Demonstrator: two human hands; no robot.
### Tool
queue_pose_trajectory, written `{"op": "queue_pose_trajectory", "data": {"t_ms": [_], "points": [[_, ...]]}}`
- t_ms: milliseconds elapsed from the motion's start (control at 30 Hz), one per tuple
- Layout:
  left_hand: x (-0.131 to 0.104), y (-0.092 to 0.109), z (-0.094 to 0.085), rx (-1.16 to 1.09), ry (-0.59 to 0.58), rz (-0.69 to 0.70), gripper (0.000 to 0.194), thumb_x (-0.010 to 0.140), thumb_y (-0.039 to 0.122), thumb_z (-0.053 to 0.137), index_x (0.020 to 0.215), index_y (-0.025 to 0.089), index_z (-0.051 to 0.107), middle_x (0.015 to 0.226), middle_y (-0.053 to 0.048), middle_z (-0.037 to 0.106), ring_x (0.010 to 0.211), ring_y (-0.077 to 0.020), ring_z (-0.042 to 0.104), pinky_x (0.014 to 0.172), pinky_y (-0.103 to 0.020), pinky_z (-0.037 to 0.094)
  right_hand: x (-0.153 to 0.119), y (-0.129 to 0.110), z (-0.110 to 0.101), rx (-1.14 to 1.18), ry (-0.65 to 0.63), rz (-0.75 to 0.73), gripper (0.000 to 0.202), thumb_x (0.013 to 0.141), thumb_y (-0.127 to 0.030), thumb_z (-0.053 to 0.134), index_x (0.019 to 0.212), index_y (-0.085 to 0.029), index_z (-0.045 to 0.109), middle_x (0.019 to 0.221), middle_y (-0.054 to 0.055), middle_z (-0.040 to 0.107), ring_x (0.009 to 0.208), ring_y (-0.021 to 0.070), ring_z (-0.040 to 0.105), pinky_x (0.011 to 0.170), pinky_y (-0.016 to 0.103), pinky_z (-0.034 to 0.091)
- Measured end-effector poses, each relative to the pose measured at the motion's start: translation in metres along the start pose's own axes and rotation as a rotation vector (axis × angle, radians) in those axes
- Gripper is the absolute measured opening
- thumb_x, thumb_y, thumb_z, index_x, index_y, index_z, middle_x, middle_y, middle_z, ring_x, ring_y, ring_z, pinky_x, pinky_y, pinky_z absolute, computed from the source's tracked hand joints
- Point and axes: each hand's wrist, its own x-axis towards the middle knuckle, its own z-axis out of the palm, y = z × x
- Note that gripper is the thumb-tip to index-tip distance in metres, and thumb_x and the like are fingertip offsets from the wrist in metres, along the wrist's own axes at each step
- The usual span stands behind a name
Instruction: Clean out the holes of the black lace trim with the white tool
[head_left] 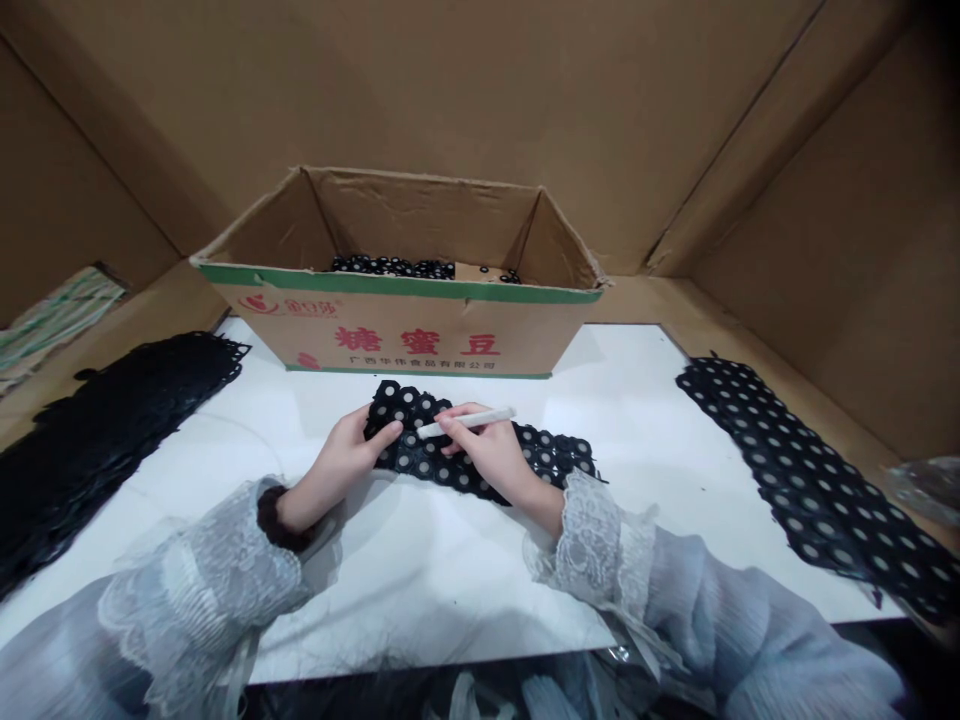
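Observation:
A black sheet of joined round pieces with pale centres point(551, 455) lies across the white tabletop in front of me. At its left end my left hand point(351, 450) grips the edge, thumb on top and fingers hidden underneath. My right hand point(491, 450) pinches a white pen-like stick point(480, 420), its tip down at the sheet's left half. Part of the sheet is covered by my right hand and wrist.
A cardboard box point(420, 330) behind the sheet holds black ringed pieces point(394, 266). Dark sheets point(112, 430) are piled at left; another dotted sheet point(817, 490) lies at right. Cardboard walls point(465, 90) surround the white table point(435, 600). Green-striped bundles point(56, 315) sit far left.

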Motion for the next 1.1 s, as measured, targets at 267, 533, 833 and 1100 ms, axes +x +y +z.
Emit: {"op": "queue_pose_trajectory", "data": {"t_ms": [267,533,833,1100], "points": [[0.001,-0.002,0.0,-0.076,-0.012,-0.039,0.037,0.074,0.046,0.058,0.088,0.012,0.058,0.091,-0.008,0.066,0.076,-0.0209,0.059,0.064,-0.029,0.047,0.001,-0.001,0.0,-0.036,-0.013,-0.011,0.022,0.073,-0.039,0.062,0.078,-0.017,0.063,0.078,0.003,0.061,0.057,0.0095,0.057,0.053,0.025,0.053],[-0.009,0.011,0.006,0.136,0.047,0.092,0.029,0.08,0.042,0.051,0.086,0.014,0.056,0.079,-0.004,0.063,0.071,-0.0178,0.055,0.062,-0.025,0.042,-0.001,0.005,0.004,-0.24,-0.093,-0.209,0.019,0.079,-0.035,0.056,0.08,-0.019,0.064,0.084,0.004,0.058,0.072,0.0127,0.055,0.063,0.027,0.048],[-0.007,0.009,0.0,0.281,0.082,0.134,0.03,0.081,0.043,0.048,0.088,0.015,0.056,0.082,-0.004,0.063,0.074,-0.0187,0.055,0.066,-0.026,0.042,-0.002,0.004,0.007,-0.292,-0.048,-0.27,0.016,0.081,-0.032,0.053,0.074,-0.019,0.058,0.076,0.002,0.056,0.07,0.0129,0.054,0.065,0.027,0.046],[0.0,0.0,-0.004,0.231,0.066,0.104,0.035,0.081,0.047,0.047,0.093,0.014,0.055,0.084,-0.004,0.063,0.073,-0.0193,0.056,0.063,-0.026,0.043,-0.004,0.0,0.003,0.042,0.052,-0.091,0.023,0.081,-0.041,0.05,0.075,-0.02,0.045,0.055,-0.005,0.052,0.041,0.0062,0.045,0.047,0.022,0.047]]}}
